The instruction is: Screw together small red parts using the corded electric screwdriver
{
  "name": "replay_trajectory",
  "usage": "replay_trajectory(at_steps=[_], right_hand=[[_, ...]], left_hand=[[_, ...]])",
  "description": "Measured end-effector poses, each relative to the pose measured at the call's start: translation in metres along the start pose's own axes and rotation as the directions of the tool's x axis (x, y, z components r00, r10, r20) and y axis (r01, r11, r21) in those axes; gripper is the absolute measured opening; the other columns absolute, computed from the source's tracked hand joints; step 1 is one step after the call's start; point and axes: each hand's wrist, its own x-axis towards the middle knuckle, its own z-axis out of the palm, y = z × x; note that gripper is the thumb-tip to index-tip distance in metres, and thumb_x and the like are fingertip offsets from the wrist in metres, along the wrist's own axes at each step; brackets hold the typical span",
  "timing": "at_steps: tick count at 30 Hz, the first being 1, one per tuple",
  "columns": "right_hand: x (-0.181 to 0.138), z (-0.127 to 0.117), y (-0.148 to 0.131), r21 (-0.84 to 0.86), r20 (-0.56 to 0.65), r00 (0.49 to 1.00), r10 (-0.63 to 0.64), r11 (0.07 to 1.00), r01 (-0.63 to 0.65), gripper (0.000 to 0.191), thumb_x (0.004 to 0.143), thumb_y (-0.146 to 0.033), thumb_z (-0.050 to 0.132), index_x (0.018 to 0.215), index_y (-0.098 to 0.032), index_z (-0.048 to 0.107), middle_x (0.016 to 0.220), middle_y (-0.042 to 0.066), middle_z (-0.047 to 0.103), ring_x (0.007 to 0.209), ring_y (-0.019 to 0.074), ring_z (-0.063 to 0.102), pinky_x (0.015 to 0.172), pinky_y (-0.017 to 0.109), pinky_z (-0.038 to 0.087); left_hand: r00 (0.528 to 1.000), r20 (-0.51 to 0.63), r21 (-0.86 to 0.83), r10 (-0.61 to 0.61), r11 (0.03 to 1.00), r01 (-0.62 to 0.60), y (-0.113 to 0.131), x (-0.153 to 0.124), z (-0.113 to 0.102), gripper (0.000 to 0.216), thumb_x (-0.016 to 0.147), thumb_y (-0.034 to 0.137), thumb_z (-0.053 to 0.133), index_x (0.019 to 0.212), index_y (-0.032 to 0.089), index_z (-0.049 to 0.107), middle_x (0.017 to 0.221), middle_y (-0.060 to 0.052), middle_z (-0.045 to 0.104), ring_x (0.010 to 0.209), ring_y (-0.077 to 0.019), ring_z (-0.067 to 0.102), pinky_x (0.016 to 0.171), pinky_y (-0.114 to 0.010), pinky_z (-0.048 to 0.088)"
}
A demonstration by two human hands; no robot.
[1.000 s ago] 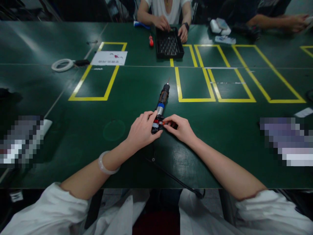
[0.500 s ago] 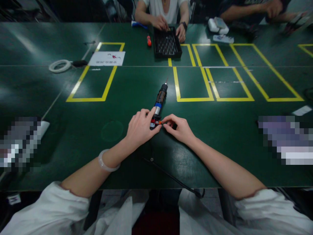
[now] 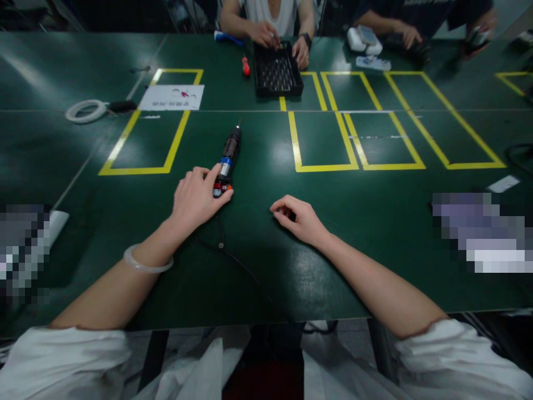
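An electric screwdriver (image 3: 227, 157) lies on the green table (image 3: 250, 244), its bit pointing away from me and its black cord (image 3: 233, 258) trailing back to the near edge. My left hand (image 3: 195, 197) rests on the tool's near end, fingers curled around the red and black part. My right hand (image 3: 297, 218) lies on the table a little to the right, apart from the tool, its fingertips pinched together; whether anything is between them I cannot make out.
Yellow tape rectangles (image 3: 320, 139) mark the table. A black tray (image 3: 277, 75), a red-handled screwdriver (image 3: 246, 65), a paper sheet (image 3: 172, 97) and a white tape roll (image 3: 85, 110) lie farther back. Other people's hands (image 3: 264, 34) work at the far edge.
My right hand has come off the screwdriver's near end and drawn back to the right. The left hand has stayed on the tool, which sits further left in view as my head turned.
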Motion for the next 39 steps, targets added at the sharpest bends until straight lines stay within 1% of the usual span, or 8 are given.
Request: replay_trajectory(at_steps=[5, 11, 18, 23, 27, 31, 35, 39], right_hand=[[0.000, 0.000, -0.001, -0.005, 0.015, 1.000, 0.003, 1.000, -0.003, 0.008, 0.091, -0.017, 0.056, 0.094, -0.020, 0.063, 0.086, 0.003, 0.062, 0.074, 0.0136, 0.058, 0.069, 0.026, 0.046], [0.001, -0.001, 0.000, -0.008, 0.024, 1.000, -0.005, 1.000, 0.006, 0.009, 0.092, -0.017, 0.055, 0.093, -0.019, 0.063, 0.086, 0.003, 0.062, 0.074, 0.0136, 0.058, 0.068, 0.026, 0.046], [0.000, 0.000, 0.002, -0.021, 0.038, 0.999, -0.003, 1.000, 0.004, 0.009, 0.093, -0.018, 0.054, 0.093, -0.020, 0.063, 0.085, 0.002, 0.061, 0.074, 0.0134, 0.058, 0.068, 0.026, 0.046], [-0.001, 0.000, 0.003, -0.019, 0.041, 0.999, 0.001, 1.000, 0.000, 0.009, 0.093, -0.019, 0.054, 0.092, -0.020, 0.063, 0.086, 0.003, 0.062, 0.075, 0.0139, 0.059, 0.069, 0.026, 0.046], [0.000, 0.001, 0.002, -0.018, 0.048, 0.999, -0.002, 1.000, 0.003, 0.009, 0.093, -0.019, 0.054, 0.092, -0.020, 0.064, 0.085, 0.003, 0.062, 0.074, 0.0138, 0.059, 0.068, 0.026, 0.046], [0.001, 0.001, 0.002, -0.023, 0.055, 0.998, 0.001, 1.000, 0.000, 0.009, 0.092, -0.019, 0.054, 0.091, -0.020, 0.064, 0.086, 0.003, 0.063, 0.074, 0.0138, 0.059, 0.068, 0.026, 0.046], [0.001, 0.001, 0.002, -0.016, 0.061, 0.998, -0.006, 1.000, 0.007, 0.009, 0.092, -0.019, 0.055, 0.092, -0.019, 0.064, 0.087, 0.003, 0.063, 0.075, 0.0140, 0.060, 0.069, 0.026, 0.046], [0.001, 0.001, 0.003, -0.021, 0.070, 0.998, -0.004, 1.000, 0.005, 0.010, 0.093, -0.018, 0.054, 0.093, -0.019, 0.064, 0.088, 0.004, 0.064, 0.076, 0.0143, 0.060, 0.070, 0.026, 0.046]], left_hand=[[0.988, 0.018, 0.044, -0.155, 0.987, 0.154, -0.059, 0.019, -0.004, 0.073, 0.091, 0.062, 0.044, 0.148, 0.017, 0.044, 0.125, -0.019, 0.051, 0.107, -0.0352, 0.052, 0.087, -0.046, 0.044], [0.939, 0.056, 0.112, -0.339, 0.937, 0.331, -0.129, 0.034, -0.008, 0.076, 0.091, 0.068, 0.036, 0.145, 0.015, 0.046, 0.126, -0.017, 0.049, 0.102, -0.0310, 0.050, 0.084, -0.045, 0.043], [0.868, 0.069, 0.005, -0.492, 0.870, 0.493, -0.187, 0.039, -0.006, 0.085, 0.086, 0.077, 0.029, 0.145, 0.015, 0.037, 0.134, -0.010, 0.040, 0.114, -0.0307, 0.041, 0.091, -0.045, 0.034], [0.837, 0.100, -0.042, -0.537, 0.839, 0.543, -0.200, 0.042, -0.008, 0.094, 0.078, 0.085, 0.030, 0.138, 0.013, 0.039, 0.136, -0.010, 0.039, 0.122, -0.0356, 0.038, 0.092, -0.045, 0.029], [0.852, 0.023, -0.039, -0.524, 0.851, 0.524, -0.196, 0.041, -0.002, 0.088, 0.083, 0.080, 0.029, 0.140, 0.013, 0.030, 0.135, -0.008, 0.043, 0.123, -0.0343, 0.040, 0.095, -0.047, 0.028], [0.819, -0.020, -0.020, -0.574, 0.819, 0.573, -0.191, 0.040, 0.006, 0.086, 0.088, 0.075, 0.026, 0.141, 0.007, 0.023, 0.135, -0.011, 0.048, 0.120, -0.0326, 0.044, 0.096, -0.047, 0.027], [0.842, -0.005, 0.008, -0.540, 0.842, 0.540, -0.189, 0.040, 0.006, 0.082, 0.091, 0.069, 0.020, 0.139, 0.003, 0.025, 0.137, -0.015, 0.048, 0.119, -0.0340, 0.045, 0.096, -0.049, 0.026], [0.853, 0.015, 0.041, -0.523, 0.852, 0.522, -0.183, 0.041, 0.001, 0.074, 0.093, 0.065, 0.026, 0.136, 0.004, 0.029, 0.136, -0.013, 0.049, 0.121, -0.0333, 0.045, 0.097, -0.048, 0.027]])
